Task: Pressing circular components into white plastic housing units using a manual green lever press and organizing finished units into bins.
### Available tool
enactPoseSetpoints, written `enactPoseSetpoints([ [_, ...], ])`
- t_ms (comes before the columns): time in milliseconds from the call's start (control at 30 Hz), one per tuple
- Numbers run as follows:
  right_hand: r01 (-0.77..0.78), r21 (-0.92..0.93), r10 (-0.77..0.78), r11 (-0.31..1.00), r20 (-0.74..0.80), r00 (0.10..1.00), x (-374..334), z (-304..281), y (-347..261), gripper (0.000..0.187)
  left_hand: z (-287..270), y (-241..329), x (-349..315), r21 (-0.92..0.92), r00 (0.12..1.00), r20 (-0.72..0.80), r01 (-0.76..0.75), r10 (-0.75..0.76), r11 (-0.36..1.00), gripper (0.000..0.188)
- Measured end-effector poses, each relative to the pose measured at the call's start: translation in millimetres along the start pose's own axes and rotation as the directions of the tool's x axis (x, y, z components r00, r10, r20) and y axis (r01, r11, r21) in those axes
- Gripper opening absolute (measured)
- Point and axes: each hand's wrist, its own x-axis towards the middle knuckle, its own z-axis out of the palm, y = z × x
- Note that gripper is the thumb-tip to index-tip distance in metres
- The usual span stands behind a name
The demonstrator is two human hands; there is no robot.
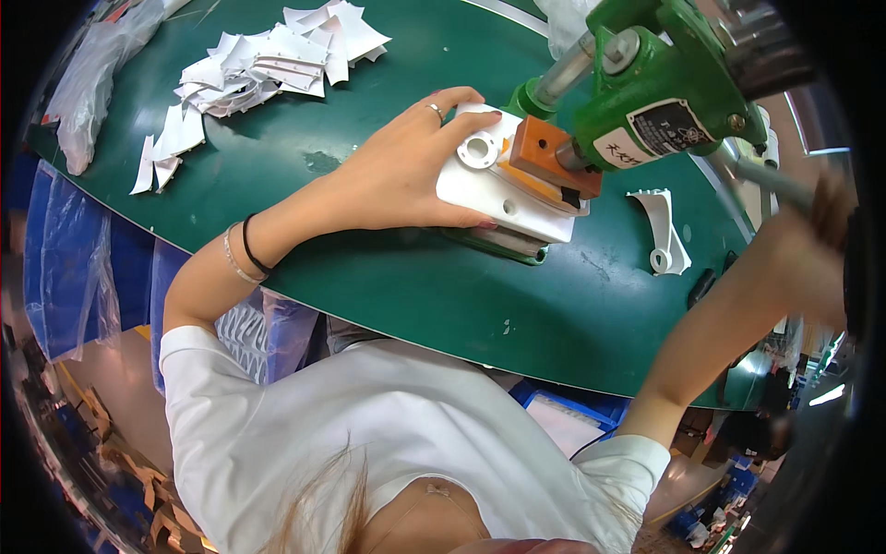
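My left hand (401, 171) grips a white plastic part (512, 210) from its left side, thumb along the near edge and fingers around the far end. The part has a round ring at one end and lies on a fixture under a green hand press (637, 55). An orange block (544, 152) on the press ram sits over the part; whether it touches cannot be made out. At the far right my right hand (801, 254), blurred by motion, is closed around the end of the press lever (773, 180).
A pile of curved white plastic pieces (268, 69) lies at the back left of the green table (415, 314). Right of the press lies a single white piece with a ring (663, 233), near a small black object (701, 288). Clear plastic bags (97, 83) hang over the left edge.
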Motion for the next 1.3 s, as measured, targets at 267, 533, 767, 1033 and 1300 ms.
enactPoseSetpoints([
  [267,0.281,-0.674,-0.440,0.683,-0.073,0.895,-147,92,-3,0.024,6,2,-3,-0.061,0.999,0.008,-0.043,0.044,0.997,0.083],
  [533,-0.008,-0.373,-0.157,0.928,-0.410,0.899,-51,56,-34,0.022,-1,-5,12,-0.320,0.999,-0.054,-0.024,0.007,0.947,0.039],
  [767,-0.577,0.131,0.576,0.806,-0.401,0.713,27,23,83,0.037,4,-8,20,-0.338,0.994,-0.109,-0.067,0.031,0.939,0.034],
  [1033,-0.612,-0.082,0.562,0.787,-0.314,0.765,-78,-8,54,0.027,1,7,6,0.016,0.990,-0.052,-0.127,0.128,0.992,0.043],
  [1300,-0.112,-0.701,0.219,0.704,0.065,0.974,-151,66,-37,0.033,13,42,-14,0.003,0.875,-0.076,-0.479,0.478,0.878,0.058],
])
